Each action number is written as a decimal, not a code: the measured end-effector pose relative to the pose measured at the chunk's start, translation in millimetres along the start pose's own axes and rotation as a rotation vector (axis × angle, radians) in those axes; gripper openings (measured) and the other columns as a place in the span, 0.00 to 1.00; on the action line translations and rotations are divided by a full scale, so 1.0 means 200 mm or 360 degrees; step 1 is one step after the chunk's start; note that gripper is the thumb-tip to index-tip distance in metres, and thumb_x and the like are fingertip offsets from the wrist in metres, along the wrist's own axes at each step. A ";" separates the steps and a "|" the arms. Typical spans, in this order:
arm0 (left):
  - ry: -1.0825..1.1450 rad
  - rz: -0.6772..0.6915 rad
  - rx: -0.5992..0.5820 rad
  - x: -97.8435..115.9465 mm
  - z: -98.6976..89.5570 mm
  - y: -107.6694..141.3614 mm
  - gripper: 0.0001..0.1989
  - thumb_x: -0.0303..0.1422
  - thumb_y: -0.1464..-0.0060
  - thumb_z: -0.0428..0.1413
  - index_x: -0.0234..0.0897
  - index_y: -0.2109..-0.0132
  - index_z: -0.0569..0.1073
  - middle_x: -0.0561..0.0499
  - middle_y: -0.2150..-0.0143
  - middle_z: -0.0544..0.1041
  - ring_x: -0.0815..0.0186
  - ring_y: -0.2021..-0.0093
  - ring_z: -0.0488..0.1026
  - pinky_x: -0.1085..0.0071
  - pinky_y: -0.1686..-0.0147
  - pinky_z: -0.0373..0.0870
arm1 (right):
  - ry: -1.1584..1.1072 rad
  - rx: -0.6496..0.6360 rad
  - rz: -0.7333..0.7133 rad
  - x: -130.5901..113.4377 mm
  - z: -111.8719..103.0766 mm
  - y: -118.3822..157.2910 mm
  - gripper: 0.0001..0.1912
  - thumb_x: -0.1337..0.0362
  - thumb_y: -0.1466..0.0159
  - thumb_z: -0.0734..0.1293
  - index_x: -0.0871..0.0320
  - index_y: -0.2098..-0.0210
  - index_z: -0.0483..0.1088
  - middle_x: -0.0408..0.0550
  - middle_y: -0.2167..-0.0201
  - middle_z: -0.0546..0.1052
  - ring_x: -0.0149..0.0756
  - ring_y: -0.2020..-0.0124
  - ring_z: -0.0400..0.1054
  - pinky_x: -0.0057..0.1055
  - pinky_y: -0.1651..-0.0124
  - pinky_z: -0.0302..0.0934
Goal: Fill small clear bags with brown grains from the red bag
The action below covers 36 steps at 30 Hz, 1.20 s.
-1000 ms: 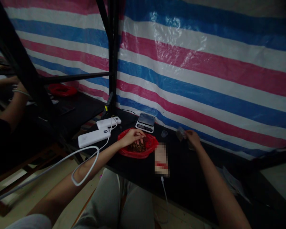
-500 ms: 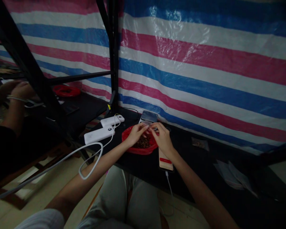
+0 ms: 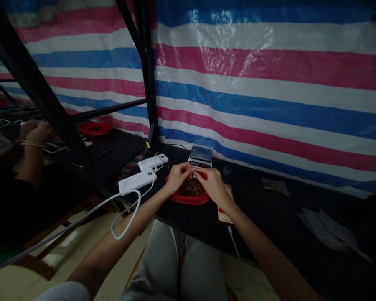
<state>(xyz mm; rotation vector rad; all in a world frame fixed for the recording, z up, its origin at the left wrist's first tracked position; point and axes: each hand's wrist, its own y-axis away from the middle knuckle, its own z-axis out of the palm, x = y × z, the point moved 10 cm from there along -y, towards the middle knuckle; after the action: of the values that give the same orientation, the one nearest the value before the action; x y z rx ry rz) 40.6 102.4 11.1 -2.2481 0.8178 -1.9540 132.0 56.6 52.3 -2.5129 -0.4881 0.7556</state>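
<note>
Over a red plastic bag (image 3: 188, 201), my left hand (image 3: 178, 177) and my right hand (image 3: 213, 184) meet with fingertips almost touching. Both pinch a small clear plastic bag (image 3: 194, 172), mostly hidden by the fingers. Small brown pieces (image 3: 192, 189) fill the opened red bag below. Just behind my hands stands a small digital scale (image 3: 201, 154) with a dark top plate. A phone (image 3: 225, 216) with a cable plugged in lies partly under my right wrist.
Two white power banks (image 3: 137, 181) with a looping white cable (image 3: 125, 193) lie left. To the right are a small filled clear bag (image 3: 275, 185) and several flat clear bags (image 3: 327, 230). A co-worker's hands (image 3: 39, 133) are beyond a black metal post (image 3: 50, 98).
The view has shifted, so the table things sit a little further right. My hands are lower against the scale, whose front now shows, and the clear bag is less visible between my fingers.
</note>
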 end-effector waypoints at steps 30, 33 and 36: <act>-0.0132 -0.0522 -0.0690 -0.16 0.24 0.07 0.29 0.48 0.44 0.37 0.31 0.71 0.73 0.54 0.89 0.65 0.74 0.89 0.58 0.77 0.85 0.52 | -0.0686 0.0094 0.0526 0.38 -0.02 -0.10 0.08 0.63 0.45 0.61 0.58 0.69 0.70 0.49 0.74 0.77 0.37 0.77 0.72 0.29 0.73 0.65; 0.0323 -0.0829 -0.0548 -0.29 0.23 0.13 0.33 0.53 0.46 0.35 0.29 0.60 0.71 0.52 0.87 0.68 0.75 0.92 0.55 0.78 0.88 0.47 | -0.1244 0.0025 0.0676 0.40 0.08 -0.08 0.10 0.58 0.48 0.64 0.57 0.69 0.66 0.49 0.74 0.77 0.39 0.73 0.73 0.33 0.68 0.67; 0.0682 -0.0798 -0.0047 -0.34 0.14 0.12 0.28 0.53 0.47 0.41 0.32 0.55 0.67 0.49 0.75 0.75 0.75 0.84 0.65 0.80 0.84 0.55 | -0.1633 -0.0219 0.0823 0.39 0.25 -0.02 0.14 0.57 0.53 0.68 0.56 0.70 0.63 0.46 0.74 0.77 0.39 0.72 0.73 0.37 0.64 0.67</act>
<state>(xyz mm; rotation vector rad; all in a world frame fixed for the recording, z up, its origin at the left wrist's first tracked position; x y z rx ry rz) 54.3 102.4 -65.7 -2.2401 0.3101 -2.7210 162.7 111.8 -14.0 -2.1963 -0.1793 2.2866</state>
